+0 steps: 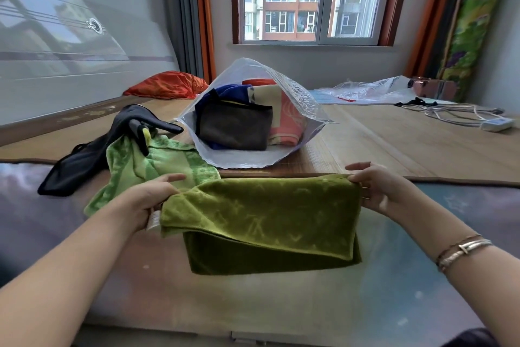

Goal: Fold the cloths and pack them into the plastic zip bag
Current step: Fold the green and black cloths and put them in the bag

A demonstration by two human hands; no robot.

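An olive-green towel (267, 217) hangs folded in front of me above the bed. My left hand (152, 197) pinches its left top corner and my right hand (377, 189) pinches its right top corner. Behind it the clear plastic zip bag (298, 99) stands open toward me, with a dark grey cloth (233, 127), a blue cloth (225, 93) and a pink-and-cream cloth (287, 121) inside. A light green towel (157, 161) lies crumpled to the left, partly over a black garment (92, 152).
A bamboo mat (408, 138) covers the bed's far part. An orange pillow (168, 85) lies at the back left. Crumpled plastic (374, 90), a white power strip (496, 123) and cables lie at the back right. A window is ahead.
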